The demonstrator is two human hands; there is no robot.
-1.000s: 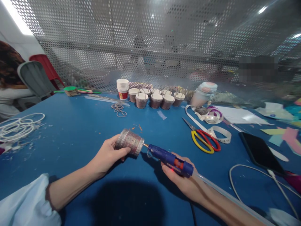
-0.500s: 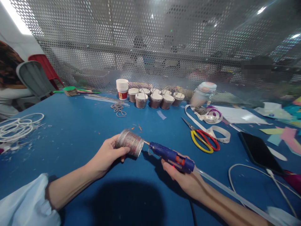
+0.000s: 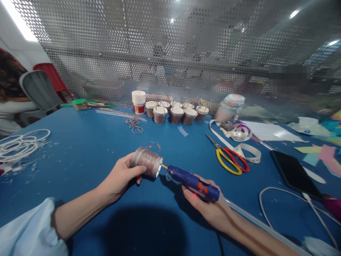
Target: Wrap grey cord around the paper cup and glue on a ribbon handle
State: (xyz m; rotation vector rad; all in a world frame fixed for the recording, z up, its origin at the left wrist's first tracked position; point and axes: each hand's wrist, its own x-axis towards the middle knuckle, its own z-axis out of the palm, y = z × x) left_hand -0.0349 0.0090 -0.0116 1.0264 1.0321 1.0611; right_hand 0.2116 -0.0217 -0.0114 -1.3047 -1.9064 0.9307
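My left hand (image 3: 121,176) is wrapped round a small cup covered in silvery glitter wrap (image 3: 146,161), held on its side just above the blue table (image 3: 80,153). My right hand (image 3: 206,206) grips a blue hot glue gun (image 3: 193,182) with an orange trigger. Its metal nozzle touches the cup's white open rim on the right side. A clear glue stick (image 3: 253,220) sticks out of the gun's back toward the lower right.
Several wrapped cups (image 3: 176,112) and a stack of paper cups (image 3: 139,101) stand at the back. Yellow-red scissors (image 3: 229,158), ribbon (image 3: 239,137), a black phone (image 3: 294,172), a white cable (image 3: 279,192) and coloured paper lie right. White rings (image 3: 21,144) lie left; a seated person (image 3: 10,89) is far left.
The glue gun's nozzle has shifted slightly along the cup's rim; both hands stay in nearly the same place.
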